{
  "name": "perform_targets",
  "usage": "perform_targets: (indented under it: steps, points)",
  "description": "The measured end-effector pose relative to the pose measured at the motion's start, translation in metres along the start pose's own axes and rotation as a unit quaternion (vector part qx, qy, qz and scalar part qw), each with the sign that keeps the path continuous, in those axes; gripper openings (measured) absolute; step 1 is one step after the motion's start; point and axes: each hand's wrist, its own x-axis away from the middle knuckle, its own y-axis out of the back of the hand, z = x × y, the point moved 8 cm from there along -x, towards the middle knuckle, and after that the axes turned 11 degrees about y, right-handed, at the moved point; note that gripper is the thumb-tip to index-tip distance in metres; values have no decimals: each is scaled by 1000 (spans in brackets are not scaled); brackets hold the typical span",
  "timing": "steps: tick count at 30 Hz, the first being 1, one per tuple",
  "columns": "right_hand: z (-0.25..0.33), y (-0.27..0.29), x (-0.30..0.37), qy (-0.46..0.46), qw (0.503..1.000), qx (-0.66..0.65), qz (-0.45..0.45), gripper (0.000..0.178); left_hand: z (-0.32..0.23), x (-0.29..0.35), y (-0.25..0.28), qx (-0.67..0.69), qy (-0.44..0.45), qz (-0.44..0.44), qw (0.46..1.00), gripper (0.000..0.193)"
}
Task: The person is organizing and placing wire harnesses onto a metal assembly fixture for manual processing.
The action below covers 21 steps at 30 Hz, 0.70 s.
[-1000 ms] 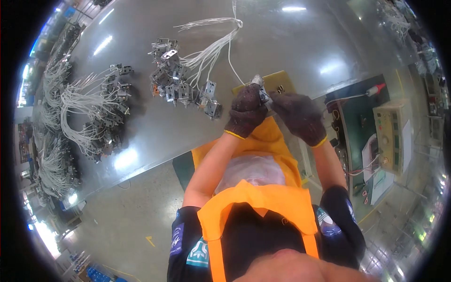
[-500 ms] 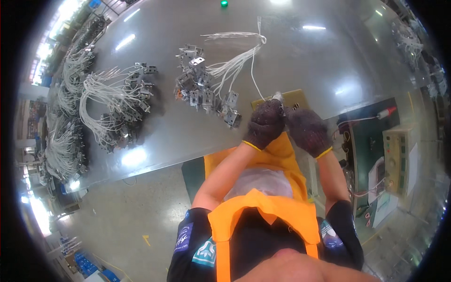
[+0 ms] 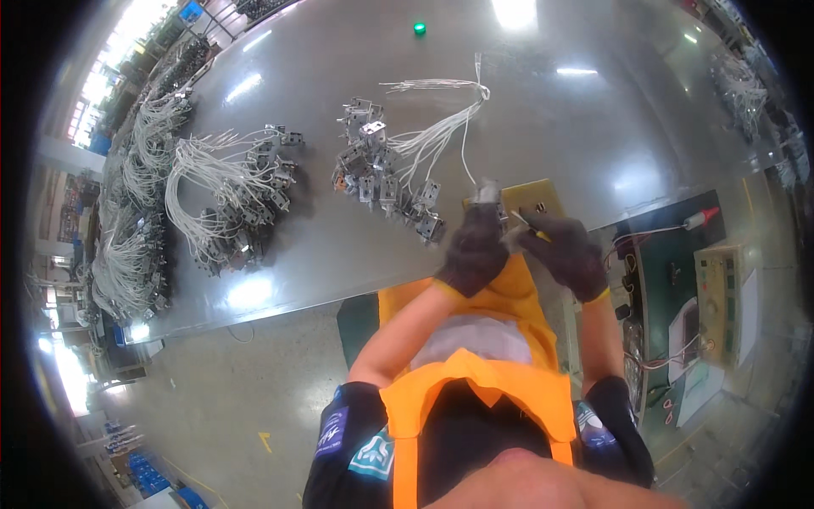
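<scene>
Left hand fingers curled; right hand alongside, gloved, raised.

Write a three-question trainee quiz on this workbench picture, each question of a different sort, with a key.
1. True or false: both hands wear dark gloves.
2. What does the left hand hold up? A) a small metal part B) a hammer C) a cup
3. What colour is the small light at the far side of the grey table?

Key
1. True: the right hand is gloved too.
2. A: the small metal part sits at its fingertips, near the bundle of white wires.
3. Green.
</scene>
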Motion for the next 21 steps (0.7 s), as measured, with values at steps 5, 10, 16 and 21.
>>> perform_targets:
  steps: [5, 10, 16, 21]
  points:
    - [0, -67, 16, -156, 945, -262, 115, 51, -20, -21, 88, -218, -88, -164, 958, 65]
    - [-78, -36, 8, -90, 966, -234, -63, 49, 84, -23, 82, -206, -79, -13, 975, 50]
    - [-84, -17, 16, -164, 935, -298, -101, 32, 25, -5, 56, -263, -134, -189, 936, 46]
    - [-94, -20, 15, -135, 938, -311, -70, 33, 31, 14, -4, -227, -59, 4, 972, 51]
